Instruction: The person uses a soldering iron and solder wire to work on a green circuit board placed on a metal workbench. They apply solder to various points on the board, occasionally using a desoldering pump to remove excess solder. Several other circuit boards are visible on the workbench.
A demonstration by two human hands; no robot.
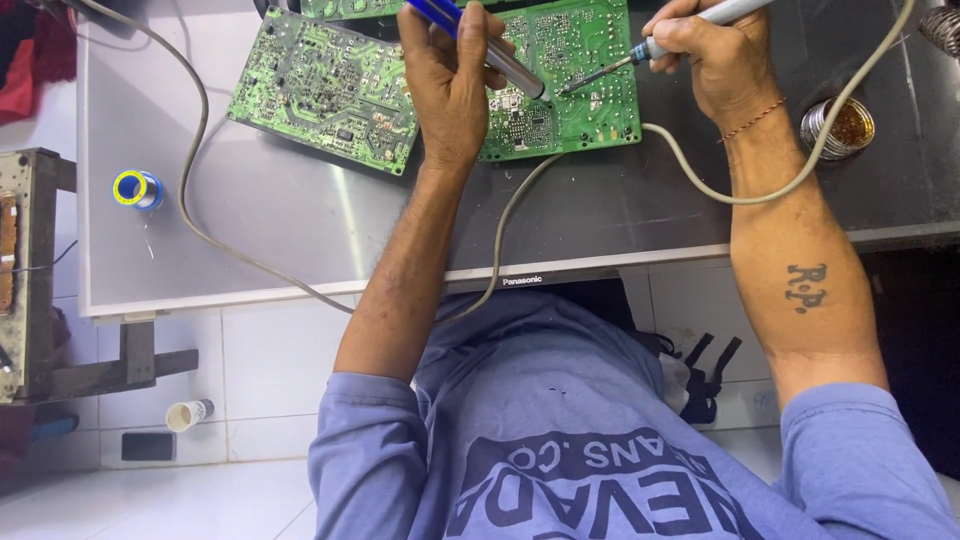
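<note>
The green circuit board is lying in the upper middle of the frame on a grey flat panel, partly overlapping a second green board to its left. Two tool tips are meeting over its centre. The right hand, in the upper right, is pinching a soldering iron like a pen, its tip angling down-left onto the board. The left hand, in the upper middle, is curling its fingers closed around a blue-and-silver desoldering pump, nozzle pointing at the same joint.

Judging by this, the work goes best if the iron is resting steadily on the joint and the pump nozzle is sitting just beside the tip, close and near upright, neither tool sliding onto neighbouring parts.

The iron's pale cable is looping across the panel toward the lower middle. A round tin of brass-coloured tip cleaner is sitting at the right edge, near the right wrist. A blue-and-yellow solder spool is lying well apart at the left.
</note>
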